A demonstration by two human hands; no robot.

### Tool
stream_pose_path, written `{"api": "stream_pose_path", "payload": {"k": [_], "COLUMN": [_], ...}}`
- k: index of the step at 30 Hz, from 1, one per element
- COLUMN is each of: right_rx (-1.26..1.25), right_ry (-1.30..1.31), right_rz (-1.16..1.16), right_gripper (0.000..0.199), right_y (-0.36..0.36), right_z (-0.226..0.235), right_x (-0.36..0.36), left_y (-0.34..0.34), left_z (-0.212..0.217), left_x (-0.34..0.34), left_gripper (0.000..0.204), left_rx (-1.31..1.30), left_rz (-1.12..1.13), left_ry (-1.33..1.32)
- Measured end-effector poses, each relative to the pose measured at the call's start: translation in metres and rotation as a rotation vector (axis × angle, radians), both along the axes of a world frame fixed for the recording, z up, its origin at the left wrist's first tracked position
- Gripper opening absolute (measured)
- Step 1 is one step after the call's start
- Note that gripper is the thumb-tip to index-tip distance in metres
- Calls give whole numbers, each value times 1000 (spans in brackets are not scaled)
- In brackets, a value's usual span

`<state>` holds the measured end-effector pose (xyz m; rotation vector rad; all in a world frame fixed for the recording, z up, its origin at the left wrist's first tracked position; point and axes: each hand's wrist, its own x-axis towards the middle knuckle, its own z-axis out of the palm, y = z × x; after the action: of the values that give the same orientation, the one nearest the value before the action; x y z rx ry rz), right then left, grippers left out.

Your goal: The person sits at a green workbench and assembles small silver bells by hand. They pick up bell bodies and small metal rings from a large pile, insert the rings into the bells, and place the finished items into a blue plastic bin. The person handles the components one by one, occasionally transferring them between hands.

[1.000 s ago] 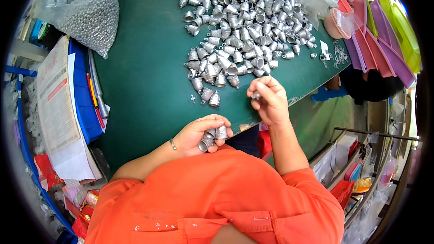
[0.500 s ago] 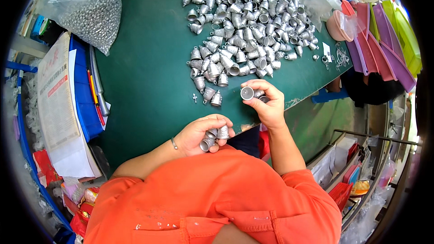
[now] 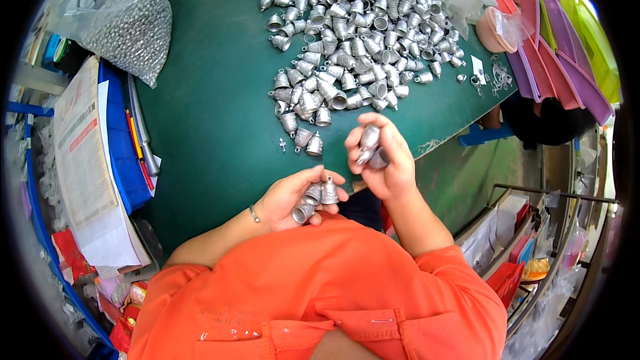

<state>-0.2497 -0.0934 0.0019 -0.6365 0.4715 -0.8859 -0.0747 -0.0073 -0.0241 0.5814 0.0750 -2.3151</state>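
Note:
Several small silver metal bells point(image 3: 329, 191) rest in my left hand point(image 3: 288, 199), its fingers curled round them close to my body. One of these bells stands with its loop up, and another shows its hollow mouth. My right hand point(image 3: 393, 164) is raised over the table's near edge, fingers bent about at least two more bells point(image 3: 369, 139). A large heap of the same bells point(image 3: 360, 33) covers the far middle of the table. At its near tip a few bells point(image 3: 314, 144) lie apart, beside a tiny silver cross point(image 3: 283, 145).
On the green table point(image 3: 207, 113), a clear bag of small silver beads point(image 3: 130, 30) stands at the far left. A blue tray point(image 3: 127, 153) holds papers and pencils. Pink, purple and green bins point(image 3: 560, 60) line the right, near a pink bowl point(image 3: 495, 30). A shelf stands lower right.
My right hand has turned, so its bell now shows its side and loop instead of its open mouth. In my left hand, one bell has tipped more upright.

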Motion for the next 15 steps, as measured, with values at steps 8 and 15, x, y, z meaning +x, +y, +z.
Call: {"api": "stream_pose_path", "payload": {"k": [8, 15], "right_rx": [-1286, -1671], "right_ry": [859, 1153], "right_rz": [-90, -62], "right_gripper": [20, 30], "right_y": [-3, -45], "right_z": [7, -16], "right_x": [24, 31], "left_y": [1, 1], "left_z": [-1, -8], "left_x": [1, 1], "left_gripper": [40, 28], "left_rx": [28, 23], "left_rz": [6, 9], "left_ry": [162, 239]}}
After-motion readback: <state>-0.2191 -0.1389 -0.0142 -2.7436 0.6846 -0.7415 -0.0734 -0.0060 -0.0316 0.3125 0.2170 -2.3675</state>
